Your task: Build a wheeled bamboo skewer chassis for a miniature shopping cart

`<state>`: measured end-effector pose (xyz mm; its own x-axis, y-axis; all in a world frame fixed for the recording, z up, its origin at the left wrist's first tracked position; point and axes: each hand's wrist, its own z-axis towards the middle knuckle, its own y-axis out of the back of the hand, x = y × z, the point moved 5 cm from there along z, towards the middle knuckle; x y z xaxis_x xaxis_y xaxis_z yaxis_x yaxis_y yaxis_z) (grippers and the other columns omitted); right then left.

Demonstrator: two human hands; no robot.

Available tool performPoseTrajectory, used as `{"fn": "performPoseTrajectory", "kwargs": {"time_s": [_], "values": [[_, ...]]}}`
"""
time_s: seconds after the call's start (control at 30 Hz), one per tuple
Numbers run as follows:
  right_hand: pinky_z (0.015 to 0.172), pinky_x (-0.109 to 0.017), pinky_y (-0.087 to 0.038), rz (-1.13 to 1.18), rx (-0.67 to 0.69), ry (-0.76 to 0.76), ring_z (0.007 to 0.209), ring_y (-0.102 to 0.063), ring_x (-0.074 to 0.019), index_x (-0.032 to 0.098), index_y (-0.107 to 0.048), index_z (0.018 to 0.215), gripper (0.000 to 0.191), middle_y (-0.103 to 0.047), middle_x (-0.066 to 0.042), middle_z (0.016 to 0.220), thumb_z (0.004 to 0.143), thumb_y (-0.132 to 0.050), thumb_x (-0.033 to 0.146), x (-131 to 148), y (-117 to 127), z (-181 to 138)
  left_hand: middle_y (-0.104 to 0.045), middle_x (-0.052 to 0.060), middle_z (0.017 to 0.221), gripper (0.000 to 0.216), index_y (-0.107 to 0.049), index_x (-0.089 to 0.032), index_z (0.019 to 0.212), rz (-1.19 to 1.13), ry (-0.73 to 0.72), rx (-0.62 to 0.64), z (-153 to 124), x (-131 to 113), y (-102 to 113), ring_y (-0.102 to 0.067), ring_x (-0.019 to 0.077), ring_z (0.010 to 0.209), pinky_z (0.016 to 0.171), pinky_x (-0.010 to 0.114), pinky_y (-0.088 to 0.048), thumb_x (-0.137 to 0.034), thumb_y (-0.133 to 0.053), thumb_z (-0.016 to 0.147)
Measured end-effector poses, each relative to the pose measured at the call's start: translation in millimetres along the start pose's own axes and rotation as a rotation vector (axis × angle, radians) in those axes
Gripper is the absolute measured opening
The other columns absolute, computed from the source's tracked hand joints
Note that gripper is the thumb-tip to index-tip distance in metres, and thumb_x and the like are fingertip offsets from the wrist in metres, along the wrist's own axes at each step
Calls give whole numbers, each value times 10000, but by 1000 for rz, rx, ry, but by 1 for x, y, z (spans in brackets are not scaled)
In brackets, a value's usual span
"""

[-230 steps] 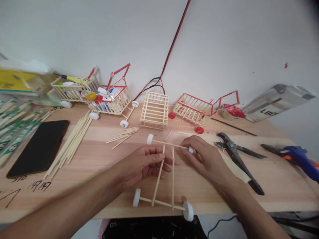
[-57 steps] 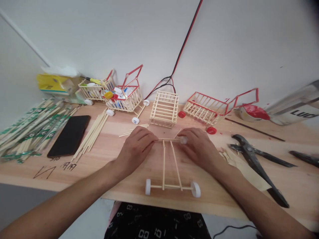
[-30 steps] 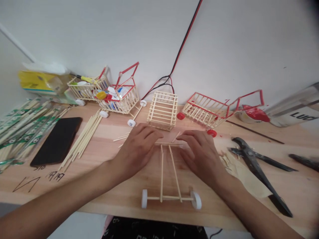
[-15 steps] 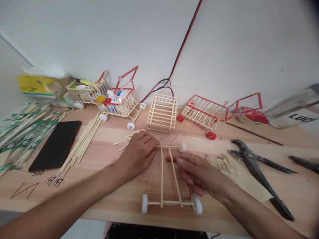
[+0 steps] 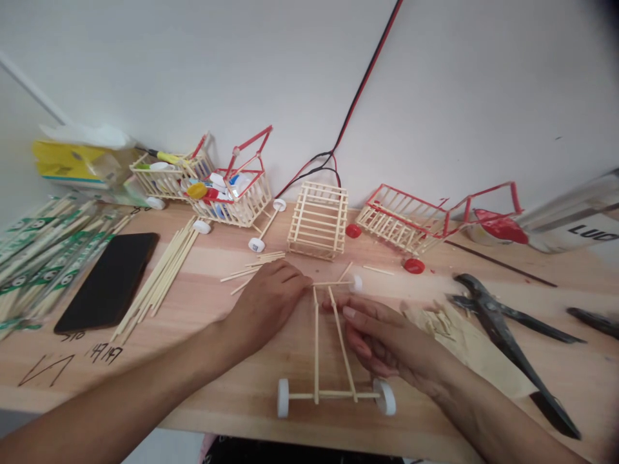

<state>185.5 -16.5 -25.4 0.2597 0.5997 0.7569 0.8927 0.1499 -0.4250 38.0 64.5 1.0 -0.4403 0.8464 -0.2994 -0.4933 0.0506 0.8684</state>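
A chassis of thin wooden sticks [image 5: 316,348] lies flat on the wooden table [image 5: 203,322], with white cap wheels at its near axle [image 5: 283,397] and one at the far axle [image 5: 356,283]. My left hand [image 5: 265,303] rests palm down over the left end of the far axle, fingers curled on it; the wheel there is hidden. My right hand [image 5: 387,338] lies beside the right long stick, fingers stretched out and touching it.
An unpainted stick basket [image 5: 318,220] stands behind the chassis. Red-trimmed stick carts [image 5: 232,190] [image 5: 411,216] stand along the wall. Loose sticks [image 5: 162,277], a black phone [image 5: 109,280], packed chopsticks [image 5: 39,258], pliers [image 5: 503,328] and paper scraps [image 5: 464,341] lie around.
My right hand came off the far axle's right wheel and drew back along the right long stick, fingers now stretched out. My left hand stayed on the far axle's left end.
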Motion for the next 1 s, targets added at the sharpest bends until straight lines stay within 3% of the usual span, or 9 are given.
{"fn": "performPoseTrajectory", "kwargs": {"time_s": [0.3, 0.63, 0.83, 1.0], "values": [[316, -142, -162, 5, 1, -16, 349, -379, -27, 189, -509, 1009, 327, -491, 82, 554, 837, -615, 447, 0, 1, 4, -653, 66, 878, 173, -653, -164, 930, -8, 1, -35, 0, 1, 0, -562, 198, 875, 800, 357, -480, -129, -488, 891], [304, -133, -192, 26, -2, 3, 337, -383, -30, 195, -484, 940, 286, -500, 80, 548, 847, -605, 437, 0, 2, 5, -656, 71, 919, 177, -635, -151, 988, -74, 31, -54, -1, 3, 2, -569, 201, 904, 823, 373, -492, -109, -522, 859], [300, -135, -184, 27, -4, -6, 325, -368, -30, 193, -511, 1043, 338, -491, 83, 539, 833, -618, 436, 1, 2, 2, -639, 86, 1043, 294, -603, -171, 1082, -171, 50, -93, -2, 3, 11, -560, 216, 1016, 880, 400, -486, -93, -559, 802], [309, -137, -191, 31, -3, -36, 333, -374, -30, 191, -531, 1102, 362, -497, 73, 556, 840, -612, 428, 0, 4, 1, -637, 82, 1061, 295, -609, -178, 1049, -214, 36, -161, 0, -2, 25, -557, 213, 1034, 908, 422, -473, -72, -541, 783]]}}
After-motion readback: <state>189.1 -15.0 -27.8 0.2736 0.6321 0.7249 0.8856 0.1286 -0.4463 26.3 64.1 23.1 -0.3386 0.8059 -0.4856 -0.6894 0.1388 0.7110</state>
